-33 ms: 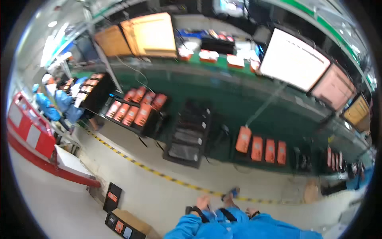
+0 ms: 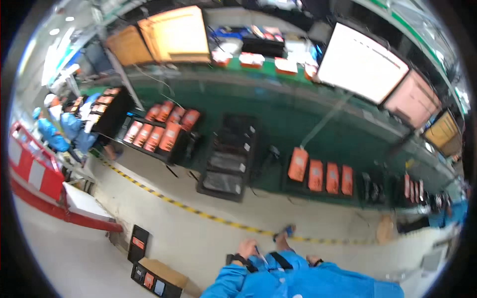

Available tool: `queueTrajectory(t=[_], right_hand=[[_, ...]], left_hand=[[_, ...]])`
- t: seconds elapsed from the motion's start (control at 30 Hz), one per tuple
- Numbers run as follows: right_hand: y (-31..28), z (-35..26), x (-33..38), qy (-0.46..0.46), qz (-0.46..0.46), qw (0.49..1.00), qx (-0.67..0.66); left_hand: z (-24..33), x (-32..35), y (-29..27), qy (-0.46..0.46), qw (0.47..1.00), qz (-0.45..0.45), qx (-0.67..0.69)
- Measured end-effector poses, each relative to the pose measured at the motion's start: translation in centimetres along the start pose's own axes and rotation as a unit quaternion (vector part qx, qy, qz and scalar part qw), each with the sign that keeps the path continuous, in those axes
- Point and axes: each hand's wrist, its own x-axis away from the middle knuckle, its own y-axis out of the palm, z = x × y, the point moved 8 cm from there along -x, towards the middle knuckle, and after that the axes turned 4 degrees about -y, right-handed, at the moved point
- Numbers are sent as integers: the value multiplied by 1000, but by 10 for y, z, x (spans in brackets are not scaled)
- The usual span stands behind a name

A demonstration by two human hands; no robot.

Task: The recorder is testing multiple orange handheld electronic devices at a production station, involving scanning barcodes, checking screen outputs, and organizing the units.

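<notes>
My left hand [image 2: 247,247], with a black band round its wrist, is held close in front of my blue smock [image 2: 318,280]. Its fingers look curled round a slim, pen-like thing [image 2: 257,250], dark at the top and pale lower down. Blur keeps me from telling its kind. At the front of the smock, only a small part of my right hand [image 2: 313,259] shows beside a dark cuff. Its fingers are hidden. Neither hand touches the workbench [image 2: 208,99] ahead.
Black trays with orange boxes [image 2: 170,136] stand on the green bench, left and right of a stack of black trays [image 2: 223,181]. Bright screens [image 2: 362,67] line the back. An open carton [image 2: 166,273] and a red-and-white barrier [image 2: 37,171] are at left. Other people [image 2: 54,131] stand far left.
The whole view has shifted slightly, so the bench appears a little higher and further left. The slim thing at my left hand shows more clearly now.
</notes>
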Motion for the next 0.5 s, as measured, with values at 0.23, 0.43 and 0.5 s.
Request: queueTrajectory(t=[0.23,0.43,0.5], right_hand=[[37,94,85,260,70,952,-145],[-24,-37,53,140,179,954,-196],[-35,-65,48,124,215,928,-278]], left_hand=[[51,43,-41,-234,930,13,282],[229,8,-61,-64,957,-59,275],[288,10,-68,-21,958,-64,280]])
